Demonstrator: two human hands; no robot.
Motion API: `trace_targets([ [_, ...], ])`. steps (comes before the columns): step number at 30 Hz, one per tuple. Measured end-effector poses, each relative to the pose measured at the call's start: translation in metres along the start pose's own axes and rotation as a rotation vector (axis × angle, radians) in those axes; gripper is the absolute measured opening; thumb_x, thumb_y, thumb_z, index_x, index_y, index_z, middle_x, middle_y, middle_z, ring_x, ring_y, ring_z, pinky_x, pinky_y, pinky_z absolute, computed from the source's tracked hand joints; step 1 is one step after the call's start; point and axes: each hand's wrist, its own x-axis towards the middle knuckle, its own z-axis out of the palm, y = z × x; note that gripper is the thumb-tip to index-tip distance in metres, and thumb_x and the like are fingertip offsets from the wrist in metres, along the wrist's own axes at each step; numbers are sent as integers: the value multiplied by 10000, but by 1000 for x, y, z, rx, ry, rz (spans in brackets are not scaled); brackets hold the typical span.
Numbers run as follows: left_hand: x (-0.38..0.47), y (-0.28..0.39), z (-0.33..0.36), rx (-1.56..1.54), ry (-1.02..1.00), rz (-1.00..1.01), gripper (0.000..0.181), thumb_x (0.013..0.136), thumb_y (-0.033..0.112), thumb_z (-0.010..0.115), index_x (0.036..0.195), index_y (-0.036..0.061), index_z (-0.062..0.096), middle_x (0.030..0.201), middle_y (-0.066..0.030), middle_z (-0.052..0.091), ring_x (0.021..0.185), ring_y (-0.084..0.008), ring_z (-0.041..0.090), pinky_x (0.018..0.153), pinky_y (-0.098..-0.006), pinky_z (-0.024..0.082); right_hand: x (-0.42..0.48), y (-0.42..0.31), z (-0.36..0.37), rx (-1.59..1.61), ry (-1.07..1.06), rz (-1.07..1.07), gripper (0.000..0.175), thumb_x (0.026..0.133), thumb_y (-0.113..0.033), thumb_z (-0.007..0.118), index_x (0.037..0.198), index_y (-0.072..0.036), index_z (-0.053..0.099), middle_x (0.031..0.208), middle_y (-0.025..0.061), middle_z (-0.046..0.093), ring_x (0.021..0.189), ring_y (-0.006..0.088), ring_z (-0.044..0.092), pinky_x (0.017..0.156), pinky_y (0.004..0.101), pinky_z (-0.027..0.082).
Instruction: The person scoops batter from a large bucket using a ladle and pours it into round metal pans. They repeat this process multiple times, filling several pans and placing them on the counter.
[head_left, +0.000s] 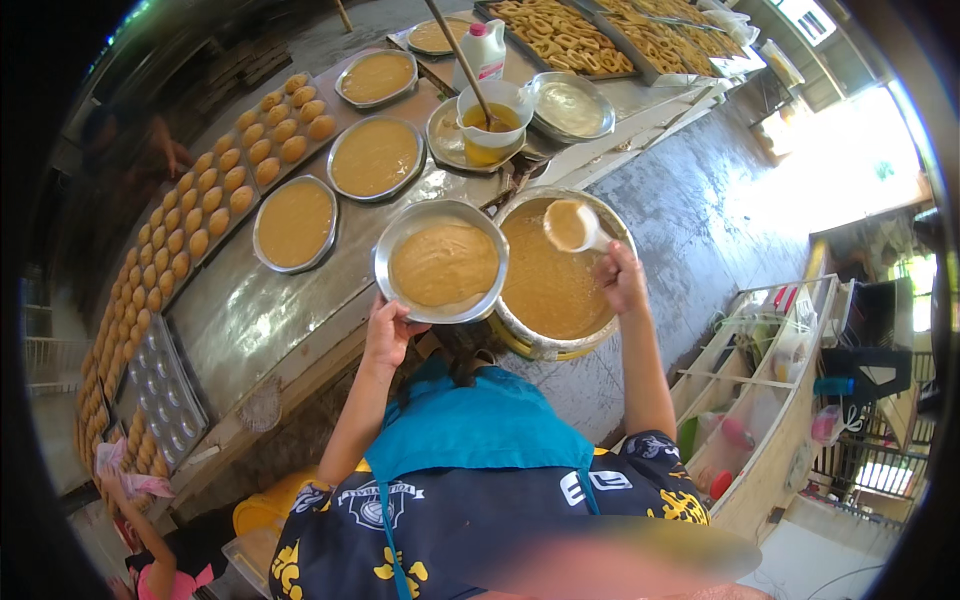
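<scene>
My left hand grips the near rim of a round metal pan, held up beside a large bucket. Brown batter covers the pan's bottom. In my right hand is the handle of a white plastic scoop, blurred and coated with batter, over the bucket. The bucket holds a lot of the same batter, and its rim is smeared. On the metal-topped table to the left sit batter-filled pans, one of them close to my pan.
A white pitcher of yellow liquid with a wooden-handled utensil stands on a tray beyond the bucket. Near it are a plastic jug and a pan. Trays of small cakes line the far side. A wooden shelf stands right; another person works lower left.
</scene>
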Motion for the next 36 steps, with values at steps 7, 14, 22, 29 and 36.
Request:
trace_targets([
  [7, -2, -8, 33, -15, -88, -55, 587, 715, 51, 479, 1287, 126, 369, 1110, -99, 552, 918, -224, 624, 648, -389, 596, -56, -80, 93, -437, -170, -328, 140, 930, -150, 521, 935, -30, 594, 588, -26, 417, 500, 58, 349, 461, 217, 285],
  [14, -10, -12, 64, -36, -191, -67, 591, 745, 47, 469, 1317, 124, 345, 1123, -105, 549, 908, -210, 626, 647, -357, 599, -96, -43, 145, -1356, -532, -1069, 56, 803, -11, 577, 846, -34, 550, 675, 129, 567, 603, 295, 571, 566, 382, 470],
  [22, -23, -14, 71, -39, -187, -25, 544, 725, 62, 480, 1261, 90, 392, 1054, -98, 560, 842, -210, 639, 624, -343, 601, -120, -69, 161, -1533, -592, -1222, 122, 734, 16, 604, 790, -43, 512, 628, 106, 525, 602, 273, 553, 633, 366, 470],
  [29, -32, -21, 66, -63, -190, -5, 512, 741, 48, 461, 1246, 94, 387, 1044, -88, 560, 863, -196, 631, 632, -358, 596, -134, -103, 177, -1497, -544, -1381, 182, 713, 41, 630, 851, -38, 541, 703, 114, 580, 681, 287, 593, 618, 370, 484],
  [36, -34, -21, 67, -64, -149, 11, 464, 736, 49, 471, 1196, 67, 413, 1016, -89, 566, 848, -205, 632, 636, -366, 595, -142, -107, 173, -1439, -550, -1454, 204, 721, 25, 653, 893, -31, 560, 698, 107, 585, 663, 282, 588, 606, 363, 482],
])
